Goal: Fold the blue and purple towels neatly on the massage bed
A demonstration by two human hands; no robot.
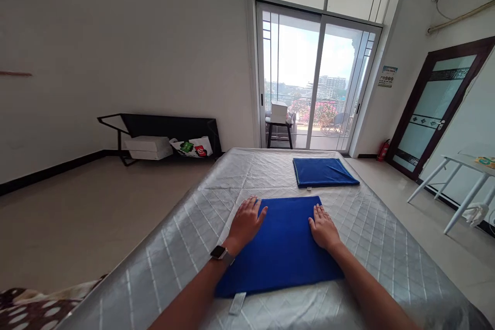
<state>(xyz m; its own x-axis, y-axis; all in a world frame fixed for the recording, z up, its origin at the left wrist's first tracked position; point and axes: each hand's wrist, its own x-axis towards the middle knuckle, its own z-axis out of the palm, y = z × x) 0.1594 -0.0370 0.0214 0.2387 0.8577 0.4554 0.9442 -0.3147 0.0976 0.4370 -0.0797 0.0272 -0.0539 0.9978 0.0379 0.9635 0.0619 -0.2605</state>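
A blue folded cloth (284, 247) lies flat on the silver quilted mattress (174, 247), a white tag sticking out at its near edge. My left hand (246, 221) rests on its far left corner, palm down, fingers stretched and holding nothing; a dark-faced watch is on that wrist. On the cloth's right edge, near the far corner, my right hand (324, 228) lies flat with its fingers extended. Farther back on the mattress is a second folded blue cloth (325, 171), with creases at its right side, touched by neither hand.
A black frame (170, 126) with white boxes (149, 147) and a printed bag (192, 147) stands by the left wall. Brown spotted fabric (42, 309) is at lower left. A white-legged table (464, 165) stands right. Sliding glass doors (317, 82) are beyond the mattress.
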